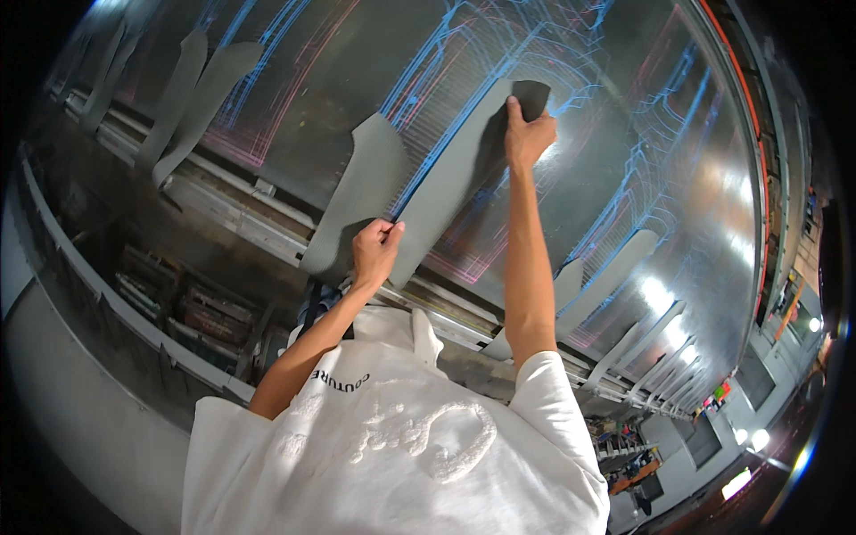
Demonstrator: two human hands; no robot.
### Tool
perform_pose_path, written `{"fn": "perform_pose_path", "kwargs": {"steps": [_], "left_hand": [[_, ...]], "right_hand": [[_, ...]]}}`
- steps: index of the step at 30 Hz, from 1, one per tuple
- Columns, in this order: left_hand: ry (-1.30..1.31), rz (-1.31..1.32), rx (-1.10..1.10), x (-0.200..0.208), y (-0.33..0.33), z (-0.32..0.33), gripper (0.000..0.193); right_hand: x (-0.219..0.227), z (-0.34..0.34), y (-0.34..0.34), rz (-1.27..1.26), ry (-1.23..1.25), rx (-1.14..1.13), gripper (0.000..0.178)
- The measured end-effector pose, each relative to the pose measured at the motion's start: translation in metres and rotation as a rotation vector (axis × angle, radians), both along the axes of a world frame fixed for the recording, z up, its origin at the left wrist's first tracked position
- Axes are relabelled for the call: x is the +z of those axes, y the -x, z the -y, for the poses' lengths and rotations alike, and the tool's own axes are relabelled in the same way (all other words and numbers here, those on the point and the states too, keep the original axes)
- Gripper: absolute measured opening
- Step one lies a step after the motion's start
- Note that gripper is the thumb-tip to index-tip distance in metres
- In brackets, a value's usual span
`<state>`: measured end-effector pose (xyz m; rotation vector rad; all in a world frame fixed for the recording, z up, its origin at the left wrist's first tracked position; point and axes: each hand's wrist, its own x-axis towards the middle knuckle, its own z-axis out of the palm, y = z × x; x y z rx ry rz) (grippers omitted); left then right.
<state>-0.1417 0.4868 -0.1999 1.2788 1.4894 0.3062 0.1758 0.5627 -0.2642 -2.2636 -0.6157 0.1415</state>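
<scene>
A long grey fabric panel [468,165] slants across the metal tabletop [330,85], which is marked with blue and red lines. My right hand [530,135] pinches its far end, where a darker corner is folded over. Closer to me, my left hand [374,257] is closed, thumb against fingers, at the panel's left edge. Just left of it lies a second, shorter grey fabric panel [364,183], its lower end hanging over the table's near edge; the left hand partly overlaps it.
More grey panels [201,107] lie at the far left, and others [615,272] continue down the table to the right. A metal rail [227,201] runs along the near edge. Beneath it is a shelf with stacked items [209,312]. An orange strip [744,98] borders the far side.
</scene>
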Motion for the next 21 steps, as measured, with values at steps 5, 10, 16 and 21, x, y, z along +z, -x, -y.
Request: {"fn": "perform_pose_path", "kwargs": {"steps": [5,10,16,21], "left_hand": [[0.070,-0.023,0.002,-0.007,0.006,-0.007,0.027],[0.052,-0.057,-0.017,-0.017,0.008,-0.004,0.031],[0.056,-0.105,-0.066,-0.010,0.007,-0.009,0.031],[0.052,-0.087,-0.064,-0.010,0.006,-0.009,0.031]], "right_hand": [[-0.003,0.001,-0.005,-0.100,-0.065,0.067,0.044],[-0.009,0.003,-0.006,-0.073,-0.034,0.041,0.043],[-0.013,0.004,-0.008,-0.071,-0.034,0.058,0.045],[-0.014,0.004,-0.008,-0.061,-0.018,0.046,0.044]]}}
